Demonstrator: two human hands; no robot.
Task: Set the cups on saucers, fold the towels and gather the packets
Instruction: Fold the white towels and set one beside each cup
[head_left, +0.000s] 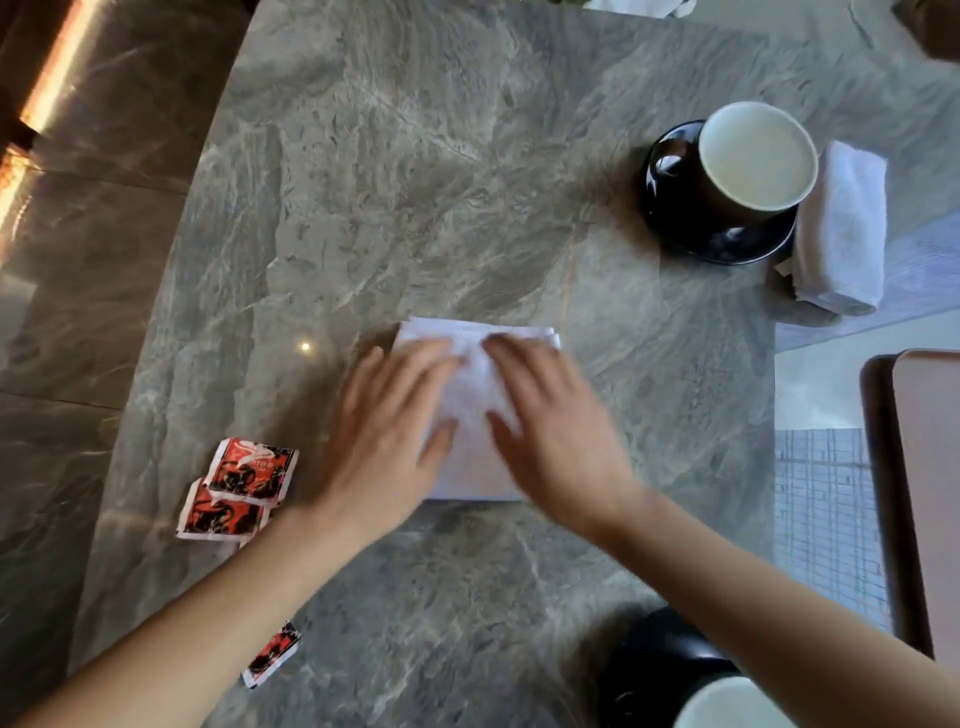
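Note:
A white towel lies folded flat in the middle of the grey marble table. My left hand and my right hand both press down on it with fingers spread, slightly blurred. At the far right a dark cup stands on a black saucer, with a folded white towel beside it. Two red packets overlap at the left, and a third red packet lies near the front edge. Another cup on a black saucer sits at the bottom, partly hidden by my right arm.
A brown tray or chair edge stands to the right of the table. The table's left edge drops to a stone floor. White paper shows at the far top edge.

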